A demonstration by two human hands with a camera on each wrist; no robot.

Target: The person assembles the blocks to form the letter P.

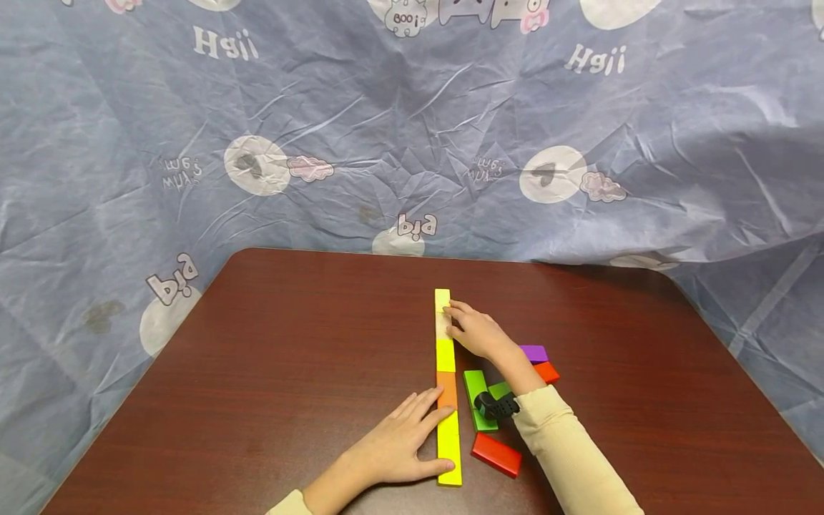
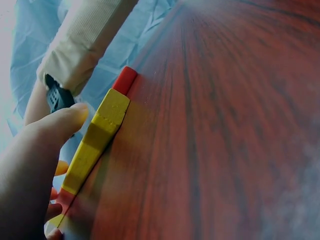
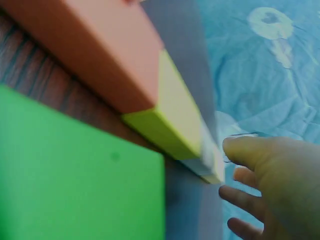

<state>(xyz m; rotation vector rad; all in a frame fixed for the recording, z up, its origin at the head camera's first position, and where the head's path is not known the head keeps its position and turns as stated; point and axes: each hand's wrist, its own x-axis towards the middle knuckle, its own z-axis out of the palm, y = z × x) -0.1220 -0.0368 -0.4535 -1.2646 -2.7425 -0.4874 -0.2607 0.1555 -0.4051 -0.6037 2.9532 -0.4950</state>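
A straight row of coloured blocks runs away from me in the head view. It has a long yellow block (image 1: 449, 449) at the near end, then an orange block (image 1: 447, 392), another yellow block (image 1: 445, 356), a pale cream block (image 1: 443, 326) and a light yellow block (image 1: 442, 299) at the far end. My left hand (image 1: 400, 445) lies spread along the left side, thumb at the near yellow block and fingertips over the orange one. On the right side, my right hand (image 1: 479, 333) reaches to the pale blocks with extended fingers, its fingertips right at their edge.
Right of the row lie a long green block (image 1: 476, 390), another green block (image 1: 499, 390) partly behind the wrist strap, a red block (image 1: 496, 455), a purple block (image 1: 534, 353) and a second red block (image 1: 547, 371). A printed cloth (image 1: 360, 129) hangs behind the brown table (image 1: 290, 343).
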